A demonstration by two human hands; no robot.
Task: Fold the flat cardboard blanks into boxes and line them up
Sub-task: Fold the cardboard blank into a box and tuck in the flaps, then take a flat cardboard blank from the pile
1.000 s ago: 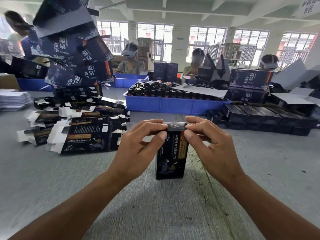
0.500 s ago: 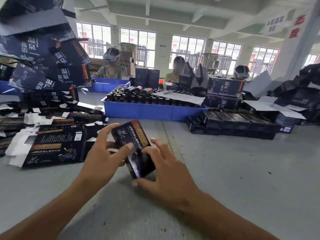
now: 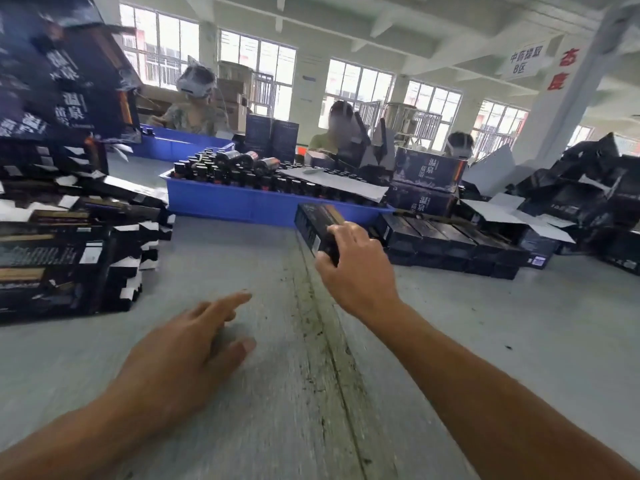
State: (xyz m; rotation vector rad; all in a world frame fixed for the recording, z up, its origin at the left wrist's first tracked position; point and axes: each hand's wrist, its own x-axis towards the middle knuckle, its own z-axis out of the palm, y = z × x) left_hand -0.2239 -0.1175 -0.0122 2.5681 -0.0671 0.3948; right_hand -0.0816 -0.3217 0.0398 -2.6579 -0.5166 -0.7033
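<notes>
Nearest, the left hand hovers over the table, fingers loosely spread, holding nothing. Beyond it, the right hand grips the folded box by its long sides; light, hollow card probably crushes easily. Further right lies the row of finished boxes.

Two bare forearms, no sleeves, watch or rings

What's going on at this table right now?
A person is folding dark cardboard boxes. The right hand grips a folded box and holds it out toward the row of finished boxes by the blue tray of bottles. The left hand is open above the grey table. Flat blanks are stacked at the left.
</notes>
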